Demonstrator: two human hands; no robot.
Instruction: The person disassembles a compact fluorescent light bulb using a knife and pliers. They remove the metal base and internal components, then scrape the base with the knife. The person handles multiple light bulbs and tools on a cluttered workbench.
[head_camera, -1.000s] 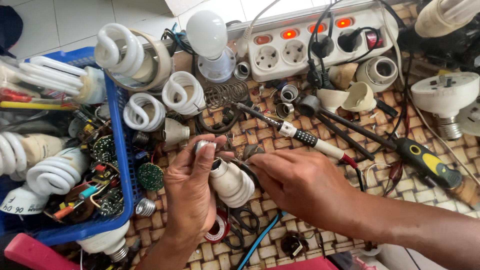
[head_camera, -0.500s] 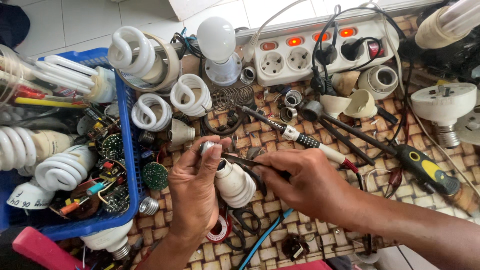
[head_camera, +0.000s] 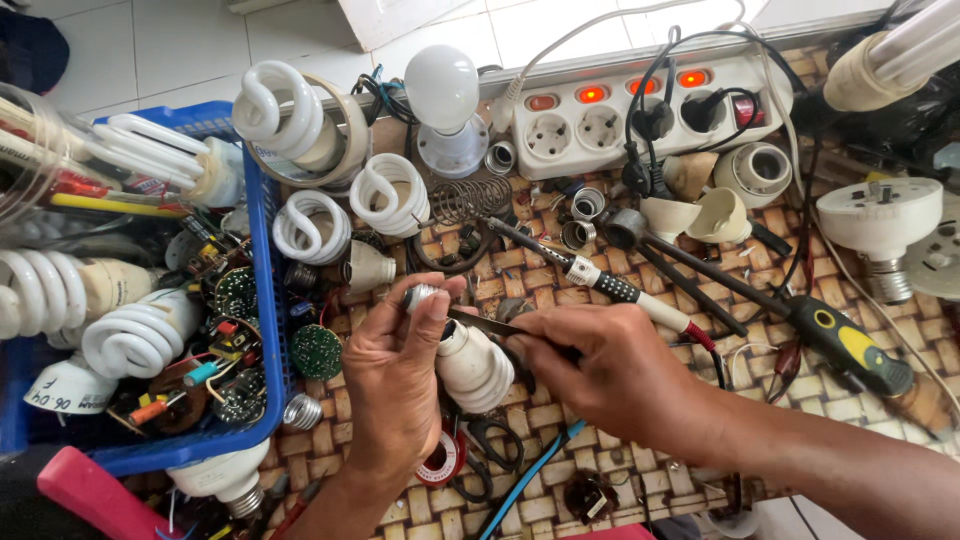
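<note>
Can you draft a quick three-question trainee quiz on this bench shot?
1. True or false: the left hand holds a bulb by its metal screw base.
2. What does the right hand hold? A) a thin dark tool B) a roll of tape C) a plug
3. How many switches glow on the power strip?

Key: 1 true; 2 A, tip at the bulb's base; 3 three, with a fourth, at its right end, dark.

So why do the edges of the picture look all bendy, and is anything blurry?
Head view: the wide lens curves the edges, so the power strip bows. Even daylight, soft shadows. The left hand and right hand look sharp; only the red switches glow a bit washed out.
</note>
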